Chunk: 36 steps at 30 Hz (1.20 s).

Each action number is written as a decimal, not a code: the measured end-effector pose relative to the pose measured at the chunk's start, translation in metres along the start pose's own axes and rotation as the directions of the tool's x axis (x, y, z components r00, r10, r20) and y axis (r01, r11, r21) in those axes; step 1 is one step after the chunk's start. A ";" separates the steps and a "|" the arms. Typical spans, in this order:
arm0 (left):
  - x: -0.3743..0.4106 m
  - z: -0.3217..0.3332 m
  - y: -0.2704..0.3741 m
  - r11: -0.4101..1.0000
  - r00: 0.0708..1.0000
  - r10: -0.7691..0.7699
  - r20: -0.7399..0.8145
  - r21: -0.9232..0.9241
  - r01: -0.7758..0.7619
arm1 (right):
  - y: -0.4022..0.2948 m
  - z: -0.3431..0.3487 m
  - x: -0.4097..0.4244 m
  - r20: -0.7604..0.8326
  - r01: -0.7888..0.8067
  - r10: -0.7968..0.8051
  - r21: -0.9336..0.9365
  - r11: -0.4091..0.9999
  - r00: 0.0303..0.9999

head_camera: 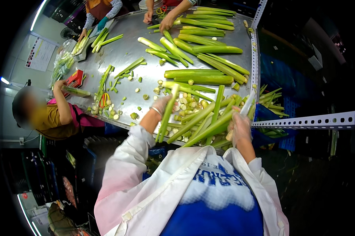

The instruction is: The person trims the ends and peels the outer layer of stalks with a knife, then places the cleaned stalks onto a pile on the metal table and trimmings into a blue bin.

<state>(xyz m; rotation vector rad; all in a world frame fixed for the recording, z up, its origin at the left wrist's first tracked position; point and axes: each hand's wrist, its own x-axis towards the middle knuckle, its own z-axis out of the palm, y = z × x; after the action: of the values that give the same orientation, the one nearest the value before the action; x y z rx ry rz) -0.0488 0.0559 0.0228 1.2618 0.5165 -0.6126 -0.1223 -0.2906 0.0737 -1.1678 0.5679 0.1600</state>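
My left hand (162,105), in a clear plastic glove, grips a pale-tipped green vegetable stalk (168,116) that slants over the table's near edge. In my right hand (241,127), also gloved, is a knife (248,103); its blade points away from me and the wooden handle end shows below my fist. Between my hands lies a heap of loose green stalks (205,121), some reaching close to my right fingers. Round cut stalk ends (186,101) are scattered behind and under that heap. Farther off, thick trimmed stalks (199,76) lie side by side.
Perforated metal posts (302,121) edge the metal table (127,97) at right. A blue crate (286,110) holds more stalks beyond. Orange-handled scissors (104,100) and a red device (75,78) are at left. Co-workers' hands (167,22) work across the table; another person (58,115) sits left.
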 end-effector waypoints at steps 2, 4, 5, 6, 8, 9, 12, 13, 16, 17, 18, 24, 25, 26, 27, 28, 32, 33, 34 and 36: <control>0.043 -0.064 0.028 0.995 0.991 0.025 -0.133 -0.097 -0.038 | -0.001 0.001 -0.004 -0.061 -0.018 0.019 0.007 1.000 0.998; 0.070 -0.076 0.078 0.923 0.968 0.153 -0.198 -0.321 -0.211 | 0.006 -0.008 0.000 -0.114 0.021 -0.020 0.005 1.000 0.993; 0.064 -0.056 0.114 0.854 0.940 0.230 -0.254 -0.411 -0.320 | 0.009 -0.013 0.003 -0.164 0.020 -0.025 -0.030 0.999 0.986; 0.058 -0.034 0.136 0.842 0.896 0.211 -0.390 -0.393 -0.369 | 0.011 -0.016 0.005 -0.207 0.017 -0.031 -0.066 0.998 0.978; 0.076 -0.021 0.143 0.857 0.821 0.192 -0.537 -0.317 -0.407 | 0.025 -0.025 0.015 -0.253 0.117 -0.178 -0.239 0.964 0.951; 0.103 -0.038 0.121 0.896 0.776 0.168 -0.608 -0.234 -0.377 | 0.042 -0.031 0.026 -0.221 0.216 -0.313 -0.373 0.902 0.924; 0.167 -0.060 0.014 0.995 0.717 0.087 -0.691 0.023 -0.099 | 0.041 -0.018 0.022 -0.107 0.238 -0.316 -0.447 0.862 0.943; 0.172 -0.024 -0.004 0.896 0.703 -0.101 -0.704 -0.371 -0.243 | 0.035 -0.018 0.017 -0.130 0.189 -0.265 -0.420 0.888 0.955; 0.169 0.031 -0.005 0.919 0.685 -0.200 -0.701 -0.376 -0.116 | 0.021 -0.021 0.005 -0.156 0.220 -0.365 -0.565 0.795 0.918; 0.170 0.037 -0.005 0.936 0.664 -0.230 -0.712 -0.347 -0.048 | 0.020 -0.025 0.003 -0.154 0.217 -0.368 -0.581 0.785 0.917; 0.171 0.038 0.002 0.943 0.661 -0.246 -0.709 -0.332 -0.004 | 0.020 -0.027 0.005 -0.147 0.223 -0.374 -0.588 0.777 0.916; 0.141 0.053 0.024 0.881 0.741 -0.150 -0.654 -0.429 -0.200 | 0.023 -0.034 0.003 -0.131 0.250 -0.410 -0.615 0.748 0.903; 0.132 0.057 0.029 0.869 0.740 -0.093 -0.666 -0.417 -0.266 | 0.024 -0.034 0.002 -0.135 0.244 -0.405 -0.616 0.749 0.904; 0.121 0.062 0.030 0.868 0.718 0.005 -0.696 -0.354 -0.349 | 0.024 -0.033 -0.001 -0.131 0.253 -0.415 -0.618 0.744 0.900; 0.106 0.067 0.034 0.860 0.680 0.127 -0.722 -0.262 -0.439 | 0.023 -0.031 -0.005 -0.125 0.267 -0.427 -0.617 0.740 0.895; 0.094 0.073 0.036 0.853 0.608 0.274 -0.745 -0.104 -0.511 | 0.022 -0.029 -0.008 -0.122 0.277 -0.439 -0.619 0.735 0.890; 0.047 0.087 0.053 0.499 0.453 0.790 -0.413 0.004 -0.867 | 0.001 -0.019 -0.015 -0.071 0.345 -0.530 -0.684 0.642 0.845; 0.035 0.090 0.060 0.501 0.452 0.823 -0.343 0.064 -0.863 | -0.009 -0.015 -0.017 -0.023 0.390 -0.558 -0.692 0.608 0.830; 0.023 0.094 0.068 0.498 0.454 0.849 -0.272 0.123 -0.858 | -0.018 -0.011 -0.018 0.026 0.434 -0.584 -0.698 0.570 0.811; -0.001 0.102 0.078 0.456 0.424 0.890 -0.168 0.304 -0.836 | -0.034 -0.002 -0.016 0.137 0.533 -0.648 -0.705 0.468 0.750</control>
<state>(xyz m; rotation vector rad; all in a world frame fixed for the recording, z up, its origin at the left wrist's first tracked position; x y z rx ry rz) 0.0061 -0.0288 0.1028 1.5963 -0.0217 0.4748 -0.1229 -0.3030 0.1095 -2.1126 0.1675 -0.3680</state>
